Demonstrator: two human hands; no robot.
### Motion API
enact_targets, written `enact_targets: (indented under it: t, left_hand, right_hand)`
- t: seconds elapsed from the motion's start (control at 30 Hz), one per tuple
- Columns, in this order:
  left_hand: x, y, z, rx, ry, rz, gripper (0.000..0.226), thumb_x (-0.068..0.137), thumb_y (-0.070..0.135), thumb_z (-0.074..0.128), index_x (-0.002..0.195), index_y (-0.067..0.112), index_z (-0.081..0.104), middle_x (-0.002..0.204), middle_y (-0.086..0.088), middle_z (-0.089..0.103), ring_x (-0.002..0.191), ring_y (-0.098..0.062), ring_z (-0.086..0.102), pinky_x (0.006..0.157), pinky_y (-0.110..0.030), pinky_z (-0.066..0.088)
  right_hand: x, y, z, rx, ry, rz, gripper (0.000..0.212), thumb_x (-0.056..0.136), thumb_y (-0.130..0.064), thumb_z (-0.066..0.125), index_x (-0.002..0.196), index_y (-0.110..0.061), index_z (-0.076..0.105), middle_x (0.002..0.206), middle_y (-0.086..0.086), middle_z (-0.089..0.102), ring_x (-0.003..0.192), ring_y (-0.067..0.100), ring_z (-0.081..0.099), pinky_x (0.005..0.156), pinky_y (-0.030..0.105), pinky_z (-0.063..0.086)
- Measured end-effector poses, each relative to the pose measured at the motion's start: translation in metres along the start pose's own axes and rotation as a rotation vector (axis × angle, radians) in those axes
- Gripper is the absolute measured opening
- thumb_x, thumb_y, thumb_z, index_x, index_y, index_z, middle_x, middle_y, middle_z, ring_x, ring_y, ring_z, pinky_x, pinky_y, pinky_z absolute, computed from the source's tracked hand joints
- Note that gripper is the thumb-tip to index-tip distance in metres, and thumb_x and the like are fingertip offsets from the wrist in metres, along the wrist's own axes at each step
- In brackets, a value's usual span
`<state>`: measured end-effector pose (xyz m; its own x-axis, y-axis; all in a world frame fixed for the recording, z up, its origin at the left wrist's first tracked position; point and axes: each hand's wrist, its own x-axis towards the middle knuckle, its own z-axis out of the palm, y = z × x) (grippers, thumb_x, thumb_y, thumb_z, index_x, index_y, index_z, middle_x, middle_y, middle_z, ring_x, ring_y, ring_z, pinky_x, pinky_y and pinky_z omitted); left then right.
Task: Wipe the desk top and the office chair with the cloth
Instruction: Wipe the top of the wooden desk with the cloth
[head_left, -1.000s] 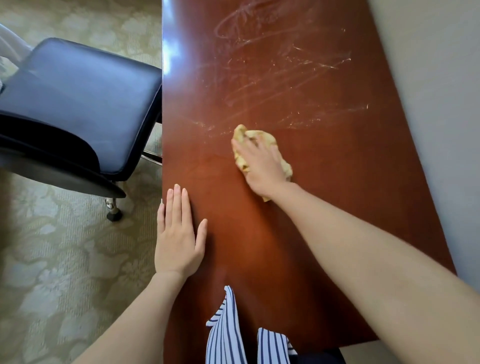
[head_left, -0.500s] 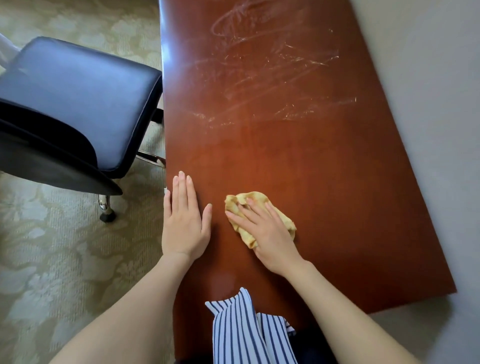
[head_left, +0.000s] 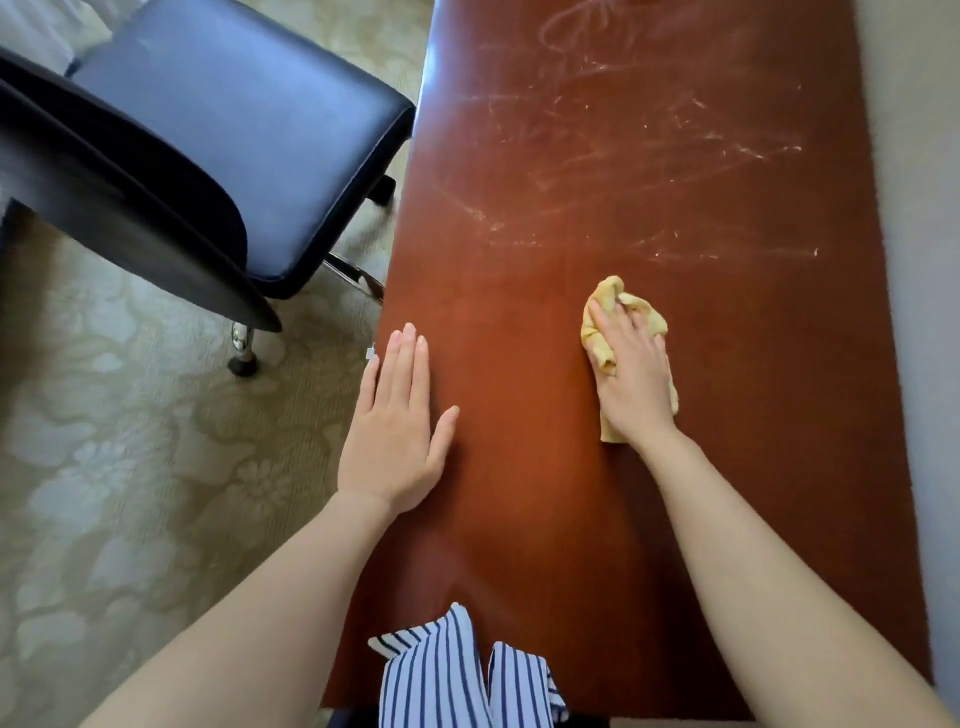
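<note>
A reddish-brown wooden desk top (head_left: 727, 467) runs away from me, with pale streaks and smears across its far half. My right hand (head_left: 631, 374) presses a crumpled yellow cloth (head_left: 605, 306) flat on the desk, right of centre; the cloth shows past the fingers and beside the wrist. My left hand (head_left: 397, 431) lies flat with fingers together on the desk's left edge, holding nothing. A black padded office chair (head_left: 223, 135) stands to the left of the desk, its seat corner close to the desk edge.
Patterned beige carpet (head_left: 130, 467) covers the floor on the left. A chrome chair leg with a caster (head_left: 241, 353) stands near the desk's left edge. A grey wall (head_left: 924, 260) borders the desk on the right. My striped shirt (head_left: 457, 670) hangs over the near edge.
My right hand slid the cloth back toward me, then out again to the right and slightly away. The left hand has stayed flat on the desk's left edge.
</note>
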<state>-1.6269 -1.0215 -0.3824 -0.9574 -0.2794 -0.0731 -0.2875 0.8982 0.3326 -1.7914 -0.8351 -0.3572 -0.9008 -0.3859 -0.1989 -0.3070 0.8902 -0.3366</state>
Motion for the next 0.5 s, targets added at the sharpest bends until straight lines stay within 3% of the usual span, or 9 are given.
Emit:
enact_targets:
  t: [0.2,0.5]
  left_hand:
    - [-0.002,0.001,-0.001,0.004,-0.026,-0.036,0.068,0.097,0.042,0.021,0.150,0.000,0.011,0.159,-0.012,0.003,0.148,-0.020,0.000,0.119,-0.037,0.005]
    - [-0.001,-0.001,-0.001,-0.089,0.026,-0.046,0.067,0.097,0.038,0.028,0.149,0.000,0.011,0.158,-0.012,0.006,0.147,-0.022,0.006,0.119,-0.035,0.007]
  right_hand:
    - [0.072,-0.037,0.010,-0.082,0.032,-0.089,0.066,0.093,-0.007,0.048,0.149,-0.031,0.022,0.158,0.000,0.018,0.146,0.023,0.008,0.117,0.043,0.001]
    - [0.115,-0.082,0.033,-0.104,0.009,-0.384,0.062,0.093,-0.011,0.045,0.147,-0.036,0.026,0.156,-0.006,0.022,0.146,0.017,0.010,0.116,0.038,0.000]
